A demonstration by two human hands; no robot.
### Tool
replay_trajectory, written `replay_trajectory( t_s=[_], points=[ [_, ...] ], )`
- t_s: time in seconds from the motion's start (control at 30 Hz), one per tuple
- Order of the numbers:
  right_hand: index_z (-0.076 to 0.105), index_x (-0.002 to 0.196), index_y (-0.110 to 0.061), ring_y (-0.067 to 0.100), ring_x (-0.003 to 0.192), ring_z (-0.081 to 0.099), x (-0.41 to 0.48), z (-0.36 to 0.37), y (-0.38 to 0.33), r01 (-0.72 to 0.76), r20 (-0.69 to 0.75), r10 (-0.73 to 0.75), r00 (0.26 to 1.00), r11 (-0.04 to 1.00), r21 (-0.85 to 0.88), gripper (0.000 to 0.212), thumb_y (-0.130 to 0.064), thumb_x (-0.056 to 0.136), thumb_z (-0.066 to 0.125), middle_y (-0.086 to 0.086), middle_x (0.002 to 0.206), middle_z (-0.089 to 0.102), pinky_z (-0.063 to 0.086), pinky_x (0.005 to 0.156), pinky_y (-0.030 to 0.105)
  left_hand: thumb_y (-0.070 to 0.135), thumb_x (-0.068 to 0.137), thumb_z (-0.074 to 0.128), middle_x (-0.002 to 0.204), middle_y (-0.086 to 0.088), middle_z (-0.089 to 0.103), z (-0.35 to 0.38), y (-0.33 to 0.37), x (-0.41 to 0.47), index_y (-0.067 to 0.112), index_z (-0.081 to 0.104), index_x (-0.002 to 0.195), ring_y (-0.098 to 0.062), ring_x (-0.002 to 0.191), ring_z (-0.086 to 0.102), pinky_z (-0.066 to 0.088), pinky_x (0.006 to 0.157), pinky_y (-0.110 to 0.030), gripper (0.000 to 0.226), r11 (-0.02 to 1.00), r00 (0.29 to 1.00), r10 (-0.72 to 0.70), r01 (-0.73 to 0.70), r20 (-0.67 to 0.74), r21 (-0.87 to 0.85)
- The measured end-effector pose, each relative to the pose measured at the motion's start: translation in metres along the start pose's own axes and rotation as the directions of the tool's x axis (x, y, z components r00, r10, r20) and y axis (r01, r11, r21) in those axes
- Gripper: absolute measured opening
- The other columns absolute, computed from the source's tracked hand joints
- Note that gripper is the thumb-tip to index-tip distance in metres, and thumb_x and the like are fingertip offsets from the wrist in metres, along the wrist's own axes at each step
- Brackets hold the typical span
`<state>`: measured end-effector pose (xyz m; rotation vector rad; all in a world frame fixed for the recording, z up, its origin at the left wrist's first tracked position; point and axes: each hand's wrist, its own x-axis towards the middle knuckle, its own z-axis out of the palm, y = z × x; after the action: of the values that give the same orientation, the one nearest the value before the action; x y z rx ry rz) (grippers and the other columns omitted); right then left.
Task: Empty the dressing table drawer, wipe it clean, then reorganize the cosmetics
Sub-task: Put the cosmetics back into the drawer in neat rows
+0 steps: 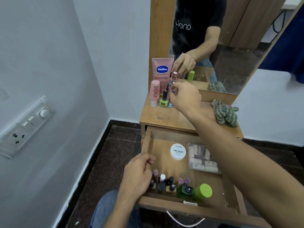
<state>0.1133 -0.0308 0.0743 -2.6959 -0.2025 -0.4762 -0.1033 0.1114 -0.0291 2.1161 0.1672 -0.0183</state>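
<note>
Dressing table (166, 117): wooden top carrying cosmetics at its rear left corner and a cloth at its right edge.
Mirror (230, 46): stands along the table's rear edge; reflects a person in a dark shirt with mirrored pale lettering.
Drawer (171, 163): pulled open below the table's front edge, metal handle on its front panel, items still inside.
Cloth (225, 114): green checked, crumpled, at the table's right edge.
Vaseline tube (162, 73): pink, upright at the rear left corner; reads "Vaseline" and "Gluta-Hya".
Clear packet (203, 157): lies by the drawer's right side, contents indistinct.
Pink bottle (154, 93): upright, white cap down, left of the tube; print unreadable.
Green-capped jar (203, 192): front right of the drawer.
White round tin (178, 151): drawer's middle rear; reads "zudio" and "NAIL POLISH".
Green nail polish (163, 100): black cap, at the table's rear left, beside the pink bottle.
Small bottles (166, 184): a cluster of dark- and pink-capped bottles along the drawer's front edge.
Right hand (185, 96): fingertips pinched on a small bottle (172, 89) among the rear-left group.
Left hand (139, 171): fingers loosely curled, over the drawer's front left corner, touching the small bottles; whether it grips one cannot be told.
</note>
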Motion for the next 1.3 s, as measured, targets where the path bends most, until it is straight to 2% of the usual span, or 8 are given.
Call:
replay_trajectory(
  t_s=[0.1,0.3,0.47,0.6,0.83,1.07,1.13,1.3],
  points=[
    [0.069,0.1,-0.024,0.017,0.082,0.049,0.002,0.006,0.002,0.026,-0.005,-0.026,1.0,0.999,-0.028,0.01,-0.029,0.094,0.064,-0.005,0.093,0.056,0.038,0.066,0.031,-0.001,0.098,0.044,0.101,0.009,0.064,0.0,-0.001,0.0,0.022,0.068,0.102,-0.002,0.07,0.073,0.058,0.083,-0.033,0.034,1.0,1.0,0.008,-0.008,-0.002,0.002],
    [0.068,0.084,-0.023,0.018,0.084,0.062,-0.003,-0.001,0.01,0.021,-0.012,-0.021,1.0,0.999,0.041,0.005,-0.022,0.089,0.07,-0.004,0.089,0.067,0.044,0.067,0.03,-0.001,0.097,0.044,0.101,0.01,0.065,0.001,-0.001,0.001,0.022,0.068,0.102,0.001,0.069,0.071,0.056,0.082,-0.031,0.035,0.999,1.0,0.009,-0.008,-0.01,0.031],
    [0.07,0.08,-0.027,0.013,0.076,0.065,-0.052,-0.035,0.033,0.05,-0.033,-0.047,0.998,0.995,0.087,0.005,-0.03,0.081,0.073,-0.01,0.077,0.069,0.055,0.068,0.034,-0.002,0.096,0.044,0.102,0.012,0.065,0.001,-0.001,0.001,0.024,0.069,0.102,0.003,0.071,0.071,0.049,0.074,-0.011,0.037,0.998,1.0,0.007,-0.006,-0.007,0.057],
    [0.073,0.079,-0.021,0.011,0.07,0.065,-0.118,-0.049,0.055,0.027,0.131,-0.04,0.991,0.994,0.103,0.005,-0.023,0.077,0.078,-0.009,0.073,0.07,0.056,0.068,0.034,-0.001,0.094,0.045,0.101,0.015,0.066,0.003,-0.005,0.003,0.028,0.07,0.102,0.003,0.079,0.071,0.053,0.086,-0.027,0.039,0.995,1.0,0.006,-0.003,-0.023,0.104],
    [0.071,0.076,-0.028,0.013,0.077,0.068,-0.185,-0.034,0.088,-0.098,0.437,0.106,0.893,0.994,-0.042,0.005,-0.032,0.075,0.074,-0.013,0.07,0.069,0.058,0.073,0.034,-0.001,0.096,0.046,0.102,0.014,0.066,0.003,-0.001,0.003,0.025,0.07,0.104,0.02,0.087,0.059,0.04,0.077,-0.006,0.036,0.991,0.999,0.009,-0.004,-0.037,0.133],
    [0.068,0.076,-0.031,0.014,0.078,0.063,-0.2,-0.021,0.092,-0.1,0.487,0.142,0.862,0.989,-0.111,0.006,-0.033,0.079,0.072,-0.015,0.073,0.066,0.048,0.066,0.027,0.001,0.097,0.047,0.103,0.012,0.067,0.004,-0.005,0.004,0.025,0.071,0.106,0.018,0.089,0.06,0.041,0.078,-0.009,0.036,0.99,0.999,0.008,-0.003,-0.04,0.139],
    [0.07,0.078,-0.031,0.016,0.079,0.065,-0.201,-0.02,0.09,-0.096,0.497,0.149,0.855,0.987,-0.131,0.005,-0.034,0.078,0.073,-0.013,0.077,0.067,0.05,0.067,0.028,0.001,0.097,0.047,0.103,0.013,0.067,0.004,-0.004,0.003,0.026,0.071,0.106,0.014,0.085,0.063,0.047,0.083,-0.016,0.036,0.992,0.999,0.006,-0.002,-0.037,0.126],
    [0.07,0.077,-0.03,0.018,0.081,0.066,-0.201,-0.019,0.086,-0.085,0.513,0.161,0.843,0.982,-0.168,0.007,-0.036,0.075,0.075,-0.012,0.082,0.068,0.052,0.068,0.029,0.001,0.097,0.048,0.103,0.014,0.066,0.003,-0.003,0.004,0.027,0.071,0.106,0.017,0.091,0.058,0.044,0.081,-0.012,0.036,0.99,0.999,0.007,-0.001,-0.044,0.142]
  ],
)
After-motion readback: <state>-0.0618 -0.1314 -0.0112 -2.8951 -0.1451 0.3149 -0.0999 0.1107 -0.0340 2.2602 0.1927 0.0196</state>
